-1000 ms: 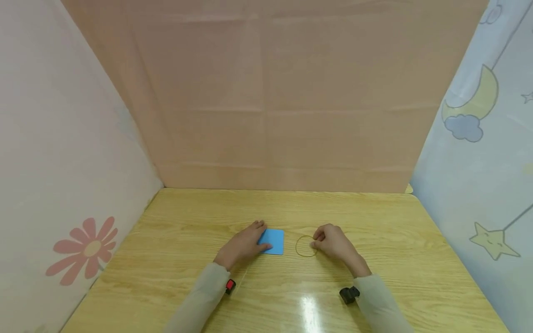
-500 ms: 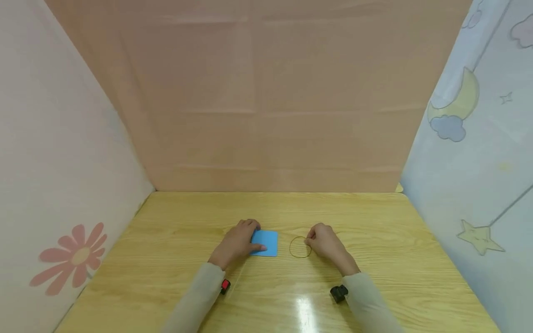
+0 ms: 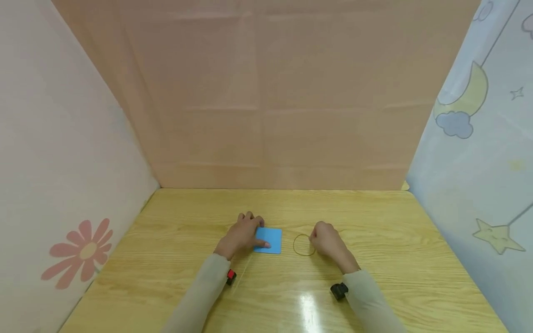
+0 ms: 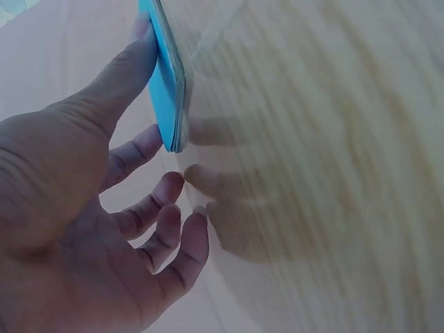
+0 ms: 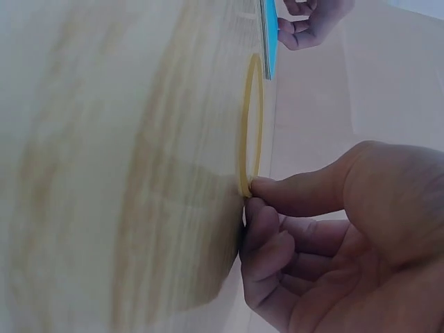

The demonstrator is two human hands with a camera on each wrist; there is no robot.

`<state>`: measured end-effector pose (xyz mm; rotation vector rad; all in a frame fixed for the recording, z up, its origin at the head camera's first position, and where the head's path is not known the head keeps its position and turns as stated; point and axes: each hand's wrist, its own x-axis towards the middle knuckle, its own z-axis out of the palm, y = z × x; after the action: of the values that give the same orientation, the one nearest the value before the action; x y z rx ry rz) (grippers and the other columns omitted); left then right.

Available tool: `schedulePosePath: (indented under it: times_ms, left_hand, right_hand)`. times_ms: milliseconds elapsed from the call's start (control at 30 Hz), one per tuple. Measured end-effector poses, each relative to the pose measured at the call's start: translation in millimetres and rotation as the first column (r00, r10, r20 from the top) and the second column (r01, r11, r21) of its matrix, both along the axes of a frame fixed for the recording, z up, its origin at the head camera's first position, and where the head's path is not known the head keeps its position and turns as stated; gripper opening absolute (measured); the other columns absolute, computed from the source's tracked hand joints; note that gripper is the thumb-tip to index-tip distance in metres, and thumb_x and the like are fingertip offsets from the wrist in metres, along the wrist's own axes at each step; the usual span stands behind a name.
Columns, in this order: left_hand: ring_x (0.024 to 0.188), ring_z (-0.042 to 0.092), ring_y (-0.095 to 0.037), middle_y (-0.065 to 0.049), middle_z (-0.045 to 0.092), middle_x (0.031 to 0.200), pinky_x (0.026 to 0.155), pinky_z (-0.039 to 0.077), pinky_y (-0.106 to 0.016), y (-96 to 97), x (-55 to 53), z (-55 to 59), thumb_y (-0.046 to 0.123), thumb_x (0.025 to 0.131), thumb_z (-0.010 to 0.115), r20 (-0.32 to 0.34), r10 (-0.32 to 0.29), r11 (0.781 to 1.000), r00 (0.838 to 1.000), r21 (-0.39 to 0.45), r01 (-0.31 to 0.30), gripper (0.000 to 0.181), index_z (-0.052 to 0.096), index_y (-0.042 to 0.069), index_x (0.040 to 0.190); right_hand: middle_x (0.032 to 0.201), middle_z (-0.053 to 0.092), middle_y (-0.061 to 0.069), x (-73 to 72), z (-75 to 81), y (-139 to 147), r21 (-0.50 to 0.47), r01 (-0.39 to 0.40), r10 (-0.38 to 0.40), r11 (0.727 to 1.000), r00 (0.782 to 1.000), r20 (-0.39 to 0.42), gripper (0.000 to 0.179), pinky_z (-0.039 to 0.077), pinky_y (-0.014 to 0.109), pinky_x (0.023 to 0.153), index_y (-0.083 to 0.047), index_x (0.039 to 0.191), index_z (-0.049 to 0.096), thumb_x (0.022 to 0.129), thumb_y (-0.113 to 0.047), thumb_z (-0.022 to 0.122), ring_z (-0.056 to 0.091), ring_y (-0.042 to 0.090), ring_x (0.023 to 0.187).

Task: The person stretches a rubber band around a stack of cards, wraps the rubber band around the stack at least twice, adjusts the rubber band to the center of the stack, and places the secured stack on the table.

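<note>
A thin stack of square cards with a blue top point(image 3: 270, 240) lies on the wooden table. My left hand point(image 3: 241, 236) holds its left side, the thumb across the top and the index finger at the far corner. In the left wrist view, the other fingers point(image 4: 187, 257) of that hand curl loosely off the stack, and the layered edge shows. To the right lies a yellow rubber band point(image 3: 294, 247) in a round loop. My right hand point(image 3: 331, 243) pinches the band's right side between thumb and fingertips, seen closely in the right wrist view point(image 5: 333, 229).
The wood-grain table point(image 3: 200, 208) ends at a tan backdrop point(image 3: 266, 115). Pale patterned walls stand at the left point(image 3: 62, 138) and right point(image 3: 479, 175). A black device sits on each wrist, the left one point(image 3: 231, 277) with a red part.
The left fingers have spread and lifted somewhat, the index finger now at the stack's far corner. The right hand stays at the band, its fingers turned slightly. The head view shifts a little.
</note>
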<state>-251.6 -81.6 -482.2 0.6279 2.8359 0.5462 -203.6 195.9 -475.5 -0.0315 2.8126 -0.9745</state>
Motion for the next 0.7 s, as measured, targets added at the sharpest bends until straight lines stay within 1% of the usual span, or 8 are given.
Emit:
schedulePosePath:
  times_ms: [67,167,367,500,600,700]
  left_hand:
    - [0.107,0.042,-0.027,-0.009,0.057,0.124,0.082,0.054,-0.039,-0.6,0.4,0.7,0.050,0.083,0.087,0.028,0.002,1.000,1.000,0.020,-0.003,0.062,0.065,0.015,0.128]
    - [0.104,0.044,-0.027,-0.010,0.057,0.124,0.081,0.054,-0.040,-0.9,0.9,1.4,0.049,0.083,0.088,0.044,0.006,0.999,0.999,0.039,-0.008,0.061,0.064,0.015,0.128]
    - [0.100,0.046,-0.026,-0.011,0.058,0.122,0.079,0.053,-0.041,-1.2,1.0,0.4,0.050,0.082,0.088,0.048,0.012,0.999,0.999,0.041,-0.014,0.060,0.062,0.017,0.125]
    - [0.099,0.050,-0.025,-0.009,0.061,0.120,0.082,0.055,-0.043,-3.0,0.7,-2.3,0.050,0.083,0.088,0.047,0.003,0.999,0.999,0.039,-0.005,0.061,0.060,0.017,0.126]
    - [0.100,0.051,-0.023,-0.007,0.064,0.118,0.084,0.055,-0.042,-4.8,0.2,-4.2,0.050,0.083,0.088,0.046,-0.003,0.999,0.999,0.044,0.001,0.062,0.059,0.016,0.126]
    - [0.099,0.052,-0.022,-0.007,0.064,0.115,0.084,0.055,-0.042,-6.5,0.0,-4.7,0.049,0.083,0.088,0.050,-0.008,0.998,0.999,0.058,0.006,0.062,0.058,0.015,0.126]
  right_hand:
    - [0.048,0.023,-0.009,1.0,1.3,-0.3,0.003,-0.002,0.002,1.000,1.000,0.003,0.053,0.020,0.019,0.042,-0.021,0.054,0.034,0.099,-0.002,0.055,0.021,0.008,0.045]
    - [0.048,0.024,-0.009,1.8,2.2,-0.3,0.005,-0.002,0.002,1.000,1.000,0.002,0.055,0.020,0.019,0.042,-0.021,0.053,0.035,0.100,-0.003,0.056,0.021,0.007,0.045]
    - [0.048,0.020,-0.010,3.3,1.8,0.6,-0.004,-0.016,0.016,1.000,1.000,0.000,0.057,0.018,0.019,0.043,-0.022,0.052,0.030,0.100,-0.002,0.055,0.018,0.007,0.045]
    - [0.051,0.018,-0.010,5.1,2.1,-0.5,-0.014,-0.026,0.026,1.000,1.000,0.000,0.054,0.017,0.019,0.045,-0.022,0.054,0.028,0.097,0.001,0.051,0.017,0.008,0.047]
    - [0.051,0.019,-0.010,5.8,1.0,-1.9,-0.001,-0.032,0.032,0.999,0.999,-0.010,0.052,0.017,0.019,0.045,-0.022,0.055,0.028,0.097,0.002,0.049,0.018,0.008,0.047]
    - [0.051,0.022,-0.010,6.0,0.0,-3.7,0.013,-0.027,0.027,1.000,0.999,-0.025,0.052,0.017,0.019,0.045,-0.022,0.055,0.031,0.097,0.001,0.050,0.020,0.007,0.048]
